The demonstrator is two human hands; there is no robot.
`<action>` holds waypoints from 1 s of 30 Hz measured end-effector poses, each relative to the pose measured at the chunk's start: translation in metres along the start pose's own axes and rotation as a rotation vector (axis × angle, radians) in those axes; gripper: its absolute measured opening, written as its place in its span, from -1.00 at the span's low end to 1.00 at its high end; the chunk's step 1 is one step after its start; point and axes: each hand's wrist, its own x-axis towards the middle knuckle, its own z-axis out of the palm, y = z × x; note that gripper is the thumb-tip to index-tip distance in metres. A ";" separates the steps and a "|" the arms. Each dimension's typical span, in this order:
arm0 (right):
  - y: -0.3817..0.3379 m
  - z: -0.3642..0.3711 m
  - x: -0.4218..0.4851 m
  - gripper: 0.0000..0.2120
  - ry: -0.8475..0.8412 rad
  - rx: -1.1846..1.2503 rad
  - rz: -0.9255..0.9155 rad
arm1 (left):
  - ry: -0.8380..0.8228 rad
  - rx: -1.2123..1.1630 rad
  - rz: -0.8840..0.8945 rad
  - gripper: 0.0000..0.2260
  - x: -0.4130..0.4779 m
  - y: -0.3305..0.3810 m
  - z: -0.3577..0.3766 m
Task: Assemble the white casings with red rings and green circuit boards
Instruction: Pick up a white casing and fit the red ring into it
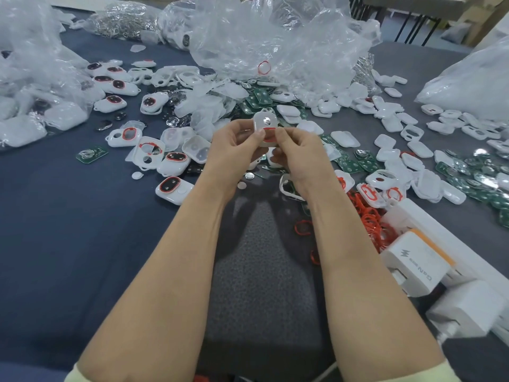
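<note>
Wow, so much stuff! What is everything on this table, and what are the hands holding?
held casing: one, white with a red ring, centre, between both hands
finished casings: several, white with red rings, left side
empty casings: many, white, scattered on the right
circuit boards: many, green, piled behind the hands and at far right
loose rings: a pile, red, near right
plastic bags: several, clear, along the back
charger: one, white and orange, near right
table cloth: one, dark blue, under everything
left hand: one, pinches the held casing
right hand: one, pinches the held casing
</note>
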 end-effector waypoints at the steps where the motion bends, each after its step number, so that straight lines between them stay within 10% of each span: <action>1: 0.001 -0.001 0.001 -0.84 -0.015 0.007 -0.001 | -0.007 -0.009 -0.001 -0.91 0.000 0.000 0.000; 30: 0.001 0.001 0.002 -0.82 0.076 -0.129 -0.087 | 0.064 -0.065 -0.071 -0.91 0.006 -0.006 0.002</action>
